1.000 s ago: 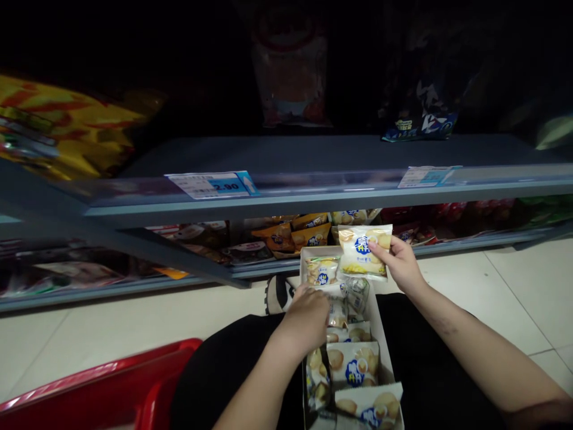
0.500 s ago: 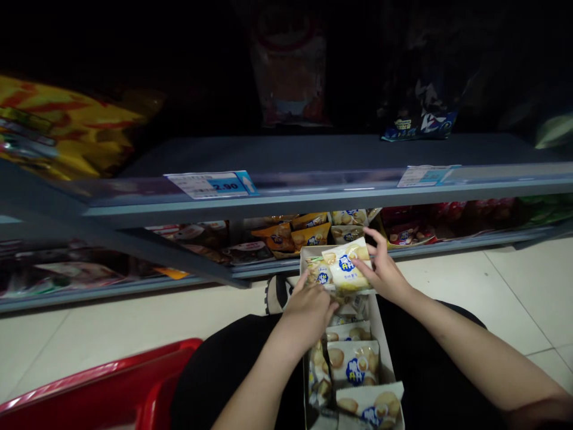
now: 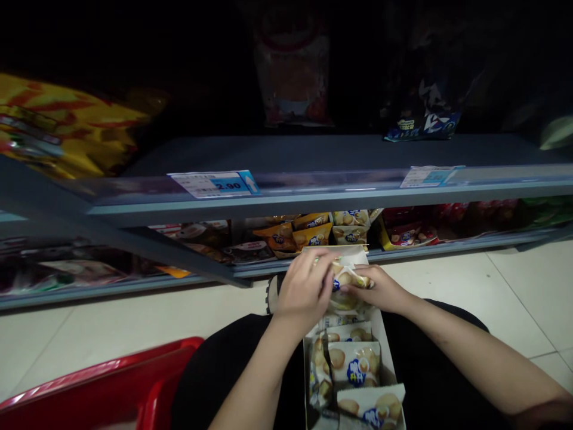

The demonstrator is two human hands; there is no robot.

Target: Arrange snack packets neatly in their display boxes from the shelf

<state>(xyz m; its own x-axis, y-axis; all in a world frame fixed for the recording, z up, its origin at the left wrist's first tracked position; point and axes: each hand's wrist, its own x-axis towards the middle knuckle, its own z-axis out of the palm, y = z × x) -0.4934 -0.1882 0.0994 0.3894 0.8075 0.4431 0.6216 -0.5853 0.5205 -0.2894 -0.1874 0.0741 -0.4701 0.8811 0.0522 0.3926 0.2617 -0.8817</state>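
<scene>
An open white carton [image 3: 385,349] rests on my lap, holding several small packets of round biscuits [image 3: 356,365]. Both hands meet over its far end. My left hand [image 3: 304,289] is closed on packets gathered there, fingers curled over them. My right hand [image 3: 378,289] grips a white and yellow biscuit packet [image 3: 347,278] from the right side, pressed against the left hand's bundle. How many packets lie between the two hands is hidden by the fingers.
A grey shelf [image 3: 313,197] with price tags [image 3: 215,183] runs across just ahead; more snack packets [image 3: 308,233] stand on the low shelf beneath it. A red basket [image 3: 111,388] sits at lower left. Pale floor tiles [image 3: 514,286] lie to the right.
My right hand has lowered its raised packet down to the left hand. The left hand has lifted from inside the carton toward its far end, and both hands now clasp packets together.
</scene>
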